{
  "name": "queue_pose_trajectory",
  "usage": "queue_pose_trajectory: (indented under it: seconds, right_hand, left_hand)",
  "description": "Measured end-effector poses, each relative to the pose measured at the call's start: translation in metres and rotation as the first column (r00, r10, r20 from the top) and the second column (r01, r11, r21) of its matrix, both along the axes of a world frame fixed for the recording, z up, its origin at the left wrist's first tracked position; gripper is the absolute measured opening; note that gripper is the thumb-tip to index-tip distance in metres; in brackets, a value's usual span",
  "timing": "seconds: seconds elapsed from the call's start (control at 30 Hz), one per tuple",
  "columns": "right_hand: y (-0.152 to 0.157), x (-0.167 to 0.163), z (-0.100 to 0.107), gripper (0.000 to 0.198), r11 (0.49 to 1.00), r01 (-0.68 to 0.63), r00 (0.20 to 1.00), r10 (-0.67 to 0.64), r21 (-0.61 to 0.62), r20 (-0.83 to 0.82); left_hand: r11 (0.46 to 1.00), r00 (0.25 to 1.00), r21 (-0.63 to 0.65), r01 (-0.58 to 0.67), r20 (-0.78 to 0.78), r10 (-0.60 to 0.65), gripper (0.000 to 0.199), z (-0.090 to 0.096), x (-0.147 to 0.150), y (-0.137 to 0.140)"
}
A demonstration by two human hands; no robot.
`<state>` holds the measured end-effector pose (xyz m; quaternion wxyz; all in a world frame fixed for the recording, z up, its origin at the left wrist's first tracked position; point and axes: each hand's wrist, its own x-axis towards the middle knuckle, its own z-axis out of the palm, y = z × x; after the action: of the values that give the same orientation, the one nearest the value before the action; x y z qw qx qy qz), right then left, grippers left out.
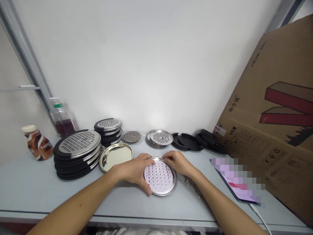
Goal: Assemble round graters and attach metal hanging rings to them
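Note:
A round metal grater plate [159, 178] lies on the table in front of me, with a pale, perforated face inside a raised silver rim. My left hand [137, 171] grips its left side, thumb low on the rim and fingers at the upper left. At the upper right of the rim, the bent fingers of my right hand [178, 161] pinch the edge; their tips are partly hidden. Close by on the left is a shiny gold-toned round lid [118, 156]. Some small metal rings [187, 182] lie partly under my right forearm.
Black-edged graters stand in a tall stack [79, 143] and a rear stack [108, 124]. Along the wall are loose grater discs [161, 137] and black plastic rings [189, 142]. A bottle [36, 143] and jar [64, 122] stand left; a phone [234, 182] and large carton [281, 130], right.

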<state>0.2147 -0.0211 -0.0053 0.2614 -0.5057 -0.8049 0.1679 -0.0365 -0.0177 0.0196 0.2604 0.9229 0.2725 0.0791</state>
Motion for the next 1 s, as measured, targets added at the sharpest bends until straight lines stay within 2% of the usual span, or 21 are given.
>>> queue_pose_trajectory:
  seconds: [0.1,0.2,0.27,0.37,0.5,0.6,0.67,0.77,0.83,0.87,0.93,1.0]
  right_hand:
    - [0.006,0.005,-0.005,0.025,0.990,0.107,0.994,-0.107,0.091,0.002]
    - [0.017,0.012,-0.009,0.029,0.938,0.256,0.965,-0.262,0.233,-0.004]
    - [0.024,0.016,-0.010,0.036,0.908,0.307,0.948,-0.317,0.285,-0.012]
    - [0.035,0.018,-0.011,0.043,0.900,0.310,0.943,-0.333,0.307,0.024]
    - [0.042,0.018,-0.012,0.026,0.898,0.285,0.945,-0.322,0.336,0.060]
    - [0.040,0.018,-0.010,0.023,0.886,0.288,0.946,-0.323,0.363,0.036]
    - [0.035,0.018,-0.004,0.023,0.862,0.294,0.949,-0.313,0.413,-0.022]
    - [0.023,0.018,0.010,0.022,0.794,0.354,0.935,-0.291,0.494,-0.202]
    - [0.013,0.021,0.021,0.023,0.770,0.448,0.881,-0.293,0.454,-0.371]
    - [0.010,0.024,0.026,0.026,0.778,0.492,0.834,-0.293,0.390,-0.467]
    - [0.005,0.034,0.034,0.031,0.837,0.513,0.704,-0.283,0.190,-0.651]
    - [0.005,0.047,0.038,0.033,0.921,0.387,0.581,-0.281,-0.045,-0.764]
  left_hand:
    - [1.000,1.000,0.007,-0.001,-0.013,0.001,0.102,0.000,0.000,0.000]
    - [1.000,1.000,0.005,-0.004,-0.022,0.004,0.103,-0.001,-0.001,0.000]
    - [1.000,1.000,-0.003,-0.005,-0.024,0.005,0.104,-0.001,-0.002,0.000]
    - [1.000,1.000,-0.003,-0.004,-0.028,0.004,0.104,-0.001,-0.002,0.000]
    - [1.000,0.999,0.006,-0.001,-0.033,0.001,0.104,-0.001,-0.002,0.001]
    - [1.000,1.000,0.011,-0.003,-0.029,0.003,0.104,-0.003,-0.003,0.001]
    - [1.000,1.000,0.015,-0.001,-0.030,0.002,0.104,-0.005,-0.003,0.002]
    - [1.000,1.000,0.022,0.004,-0.027,-0.003,0.105,-0.006,-0.003,0.003]
    - [0.999,1.000,0.030,0.012,-0.015,-0.011,0.104,-0.006,-0.002,0.004]
    - [0.999,1.000,0.031,0.015,-0.004,-0.015,0.103,-0.006,-0.001,0.004]
    - [1.000,1.000,0.028,0.005,0.018,-0.005,0.103,-0.005,-0.001,0.004]
    - [1.000,0.999,0.005,-0.027,0.033,0.027,0.105,-0.005,-0.001,0.005]
